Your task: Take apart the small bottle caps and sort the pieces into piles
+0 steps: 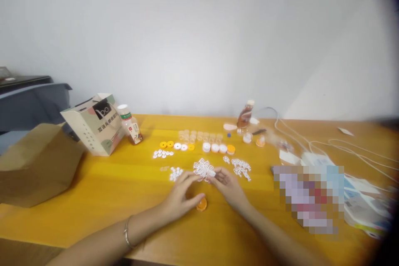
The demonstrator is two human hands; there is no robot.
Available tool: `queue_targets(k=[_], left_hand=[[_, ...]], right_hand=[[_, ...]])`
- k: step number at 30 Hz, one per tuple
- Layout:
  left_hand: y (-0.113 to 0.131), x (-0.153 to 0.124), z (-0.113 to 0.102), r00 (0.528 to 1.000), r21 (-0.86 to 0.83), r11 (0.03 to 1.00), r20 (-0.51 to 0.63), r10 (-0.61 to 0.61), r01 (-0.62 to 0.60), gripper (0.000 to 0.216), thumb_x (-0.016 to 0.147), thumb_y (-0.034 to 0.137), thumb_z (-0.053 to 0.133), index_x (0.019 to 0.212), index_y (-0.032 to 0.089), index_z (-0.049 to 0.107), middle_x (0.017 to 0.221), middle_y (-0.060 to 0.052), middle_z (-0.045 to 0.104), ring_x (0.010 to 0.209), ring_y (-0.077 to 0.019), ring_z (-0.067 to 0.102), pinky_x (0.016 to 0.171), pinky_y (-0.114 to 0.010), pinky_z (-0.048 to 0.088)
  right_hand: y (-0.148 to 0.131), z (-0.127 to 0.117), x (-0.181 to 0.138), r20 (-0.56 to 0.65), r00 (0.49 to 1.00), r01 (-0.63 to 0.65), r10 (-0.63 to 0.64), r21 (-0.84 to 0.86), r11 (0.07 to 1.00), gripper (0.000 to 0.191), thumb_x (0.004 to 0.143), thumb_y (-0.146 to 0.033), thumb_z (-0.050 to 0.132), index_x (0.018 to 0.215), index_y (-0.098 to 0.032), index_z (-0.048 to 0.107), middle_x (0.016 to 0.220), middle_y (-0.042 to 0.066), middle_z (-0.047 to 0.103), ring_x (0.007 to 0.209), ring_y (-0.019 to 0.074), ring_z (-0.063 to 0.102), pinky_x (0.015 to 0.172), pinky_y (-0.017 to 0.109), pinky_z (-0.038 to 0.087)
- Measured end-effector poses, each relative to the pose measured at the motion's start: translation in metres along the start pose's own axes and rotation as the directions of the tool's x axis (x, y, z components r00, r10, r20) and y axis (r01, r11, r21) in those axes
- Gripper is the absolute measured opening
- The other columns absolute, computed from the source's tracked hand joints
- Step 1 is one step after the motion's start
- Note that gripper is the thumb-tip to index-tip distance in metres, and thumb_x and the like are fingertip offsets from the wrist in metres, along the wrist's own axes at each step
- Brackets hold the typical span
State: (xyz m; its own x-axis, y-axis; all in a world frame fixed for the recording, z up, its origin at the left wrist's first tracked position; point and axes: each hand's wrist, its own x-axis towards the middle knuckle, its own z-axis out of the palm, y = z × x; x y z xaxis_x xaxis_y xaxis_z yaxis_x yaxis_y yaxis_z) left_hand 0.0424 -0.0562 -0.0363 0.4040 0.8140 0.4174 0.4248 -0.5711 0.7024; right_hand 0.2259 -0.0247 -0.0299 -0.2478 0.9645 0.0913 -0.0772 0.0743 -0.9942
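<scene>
My right hand (pixel 230 187) pinches a small white plastic piece (pixel 211 173) at the front of a pile of white openwork plastic pieces (pixel 202 166). On the other side, my left hand (pixel 183 195) has its thumb and fingers apart, with its fingertips close to the pile's near edge. Just by the left thumb, an orange round cap-like part (pixel 202 204) rests on the table (pixel 174 237). Small white round pieces (pixel 176 173) lie beyond my left hand. More white openwork pieces (pixel 241 167) are spread beyond my right hand. Fine detail is blurred.
Yellow and white round caps (pixel 184 147) form a row behind, with clear small cups (pixel 202 136) farther back. A paper bag (pixel 99 126) and a bottle (pixel 130 126) stand at left, near a brown cardboard box (pixel 37 166). A dark bottle (pixel 245 115) and white cables (pixel 314 143) are at right.
</scene>
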Motion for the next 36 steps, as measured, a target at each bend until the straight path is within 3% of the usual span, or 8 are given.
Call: queue_targets(k=[5, 10, 14, 17, 21, 28, 36], left_hand=[[-0.001, 0.027, -0.002, 0.996, -0.172, 0.985, -0.088, 0.018, -0.033, 0.028, 0.087, 0.024, 0.05, 0.114, 0.02, 0.054, 0.1, -0.007, 0.054, 0.094, -0.0173, 0.052, 0.085, -0.031, 0.043], [-0.01, 0.032, 0.01, 0.994, -0.336, 0.941, -0.112, -0.006, -0.033, 0.029, 0.085, 0.028, 0.054, 0.113, 0.021, 0.058, 0.098, -0.008, 0.054, 0.091, -0.017, 0.054, 0.082, -0.03, 0.045], [-0.017, 0.027, 0.017, 0.988, -0.367, 0.929, -0.155, -0.013, -0.045, 0.024, 0.083, 0.028, 0.058, 0.105, 0.02, 0.063, 0.094, -0.007, 0.054, 0.088, -0.0169, 0.054, 0.079, -0.03, 0.047], [-0.019, 0.024, 0.015, 0.981, -0.277, 0.958, -0.192, 0.022, -0.076, 0.023, 0.083, 0.026, 0.058, 0.103, 0.02, 0.064, 0.094, -0.007, 0.056, 0.085, -0.0164, 0.055, 0.076, -0.029, 0.048], [-0.019, 0.021, 0.01, 0.969, -0.052, 0.983, -0.185, 0.161, -0.174, 0.026, 0.085, 0.02, 0.054, 0.111, 0.02, 0.058, 0.099, -0.008, 0.059, 0.091, -0.0169, 0.057, 0.08, -0.03, 0.049], [-0.031, 0.018, 0.008, 0.913, 0.349, 0.865, -0.058, 0.403, -0.36, 0.032, 0.089, 0.019, 0.047, 0.12, 0.018, 0.048, 0.101, -0.009, 0.062, 0.09, -0.017, 0.061, 0.078, -0.03, 0.053], [-0.027, 0.017, 0.005, 0.904, 0.507, 0.764, 0.078, 0.42, -0.399, 0.025, 0.092, 0.018, 0.04, 0.116, 0.014, 0.046, 0.096, -0.01, 0.063, 0.087, -0.0172, 0.062, 0.075, -0.03, 0.054]], right_hand=[[-0.015, 0.0, 0.014, 0.178, 0.984, -0.005, 0.003, 0.006, 1.0, 0.025, 0.07, -0.043, 0.067, 0.075, -0.019, 0.063, 0.065, -0.002, 0.062, 0.063, 0.0116, 0.056, 0.066, 0.026, 0.045], [-0.001, 0.001, 0.014, 0.158, 0.987, -0.046, 0.019, 0.168, 0.985, 0.022, 0.07, -0.04, 0.068, 0.074, -0.019, 0.065, 0.064, -0.002, 0.061, 0.06, 0.0097, 0.053, 0.064, 0.023, 0.042], [0.008, 0.004, 0.008, 0.157, 0.982, -0.143, 0.102, 0.278, 0.95, 0.023, 0.067, -0.04, 0.071, 0.073, -0.019, 0.066, 0.067, -0.001, 0.063, 0.059, 0.0095, 0.054, 0.062, 0.023, 0.043], [0.008, 0.007, 0.006, 0.134, 0.981, -0.172, 0.14, 0.266, 0.949, 0.026, 0.066, -0.041, 0.071, 0.076, -0.018, 0.066, 0.066, 0.0, 0.063, 0.056, 0.0094, 0.054, 0.059, 0.023, 0.044], [0.005, 0.006, 0.006, 0.087, 0.99, -0.122, 0.108, 0.178, 0.976, 0.025, 0.068, -0.042, 0.069, 0.075, -0.018, 0.066, 0.059, -0.002, 0.062, 0.051, 0.009, 0.054, 0.057, 0.023, 0.044], [0.004, 0.002, 0.005, 0.019, 0.999, -0.044, 0.043, 0.024, 0.999, 0.022, 0.063, -0.039, 0.072, 0.072, -0.02, 0.068, 0.068, -0.001, 0.068, 0.065, 0.0138, 0.061, 0.069, 0.027, 0.05], [0.006, 0.007, -0.001, 0.015, 0.999, 0.033, -0.031, -0.136, 0.99, 0.02, 0.074, -0.038, 0.061, 0.074, -0.021, 0.071, 0.075, 0.001, 0.071, 0.074, 0.0197, 0.065, 0.076, 0.034, 0.052]])
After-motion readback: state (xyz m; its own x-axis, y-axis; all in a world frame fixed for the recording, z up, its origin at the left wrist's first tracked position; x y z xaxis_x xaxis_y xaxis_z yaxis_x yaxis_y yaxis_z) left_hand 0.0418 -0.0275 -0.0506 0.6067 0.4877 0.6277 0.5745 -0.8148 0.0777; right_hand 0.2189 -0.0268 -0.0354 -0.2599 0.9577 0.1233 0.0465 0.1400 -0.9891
